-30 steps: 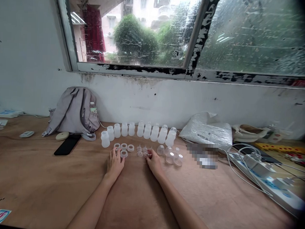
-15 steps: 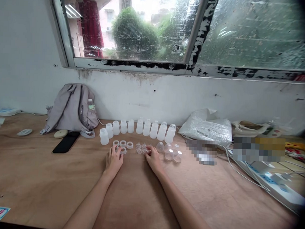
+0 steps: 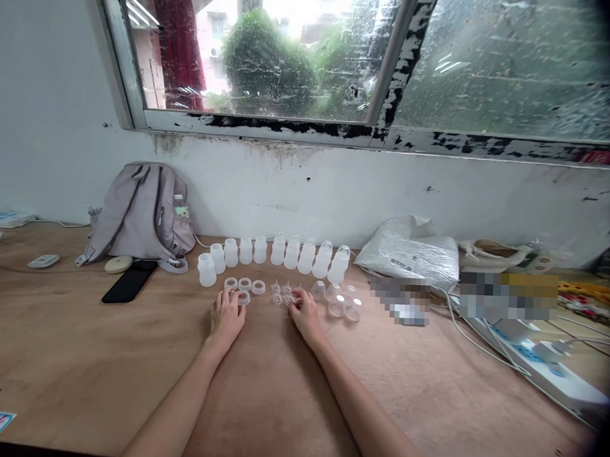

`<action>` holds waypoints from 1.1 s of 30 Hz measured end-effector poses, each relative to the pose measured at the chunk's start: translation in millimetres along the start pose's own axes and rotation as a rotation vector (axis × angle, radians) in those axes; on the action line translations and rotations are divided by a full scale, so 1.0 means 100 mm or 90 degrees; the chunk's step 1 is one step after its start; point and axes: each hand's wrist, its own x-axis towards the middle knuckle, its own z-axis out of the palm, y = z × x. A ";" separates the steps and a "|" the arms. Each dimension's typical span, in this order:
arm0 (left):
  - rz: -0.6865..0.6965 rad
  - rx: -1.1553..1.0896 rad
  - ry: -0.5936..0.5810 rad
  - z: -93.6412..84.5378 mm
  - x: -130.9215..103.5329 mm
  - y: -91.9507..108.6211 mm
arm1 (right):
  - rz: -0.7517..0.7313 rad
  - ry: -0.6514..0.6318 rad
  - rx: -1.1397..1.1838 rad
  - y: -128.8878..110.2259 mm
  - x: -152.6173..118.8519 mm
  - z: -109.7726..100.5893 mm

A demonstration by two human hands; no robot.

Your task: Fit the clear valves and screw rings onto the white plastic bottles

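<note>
On the wooden table, my left hand (image 3: 226, 314) is at the near left of a group of white translucent rings (image 3: 257, 287), its slightly bent fingers apart and touching or just beside the nearest ring. Small clear silicone teats (image 3: 276, 299) lie in a cluster to the right of the rings. My right hand (image 3: 306, 315) is at their right edge, thumb and fingers apart around the nearest teats; its fingertips partly hide them. Clear dome caps (image 3: 335, 309) lie to the right of this hand. Behind stands a curved row of frosted bottles (image 3: 291, 255), several on the right with teat-shaped tops.
A grey backpack (image 3: 140, 213), a black phone (image 3: 129, 282) and a round beige object (image 3: 118, 264) are at the left. A plastic-wrapped package (image 3: 414, 255), cables and a white power strip (image 3: 560, 377) are at the right. A wall with a window rises behind the table.
The view has shifted slightly, moving the whole scene a little left and up in the picture. Both hands keep nearly the same places beside the rings and teats.
</note>
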 end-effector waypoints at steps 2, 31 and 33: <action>0.000 -0.004 0.006 0.00 0.00 0.00 | -0.059 -0.001 -0.047 -0.05 -0.01 -0.01; 0.141 -0.156 0.079 -0.02 0.04 0.06 | -0.377 -0.168 -0.543 -0.61 1.66 -0.05; 0.142 -0.156 0.080 -0.02 0.04 0.06 | -0.405 -0.159 -0.499 -0.65 1.54 -0.10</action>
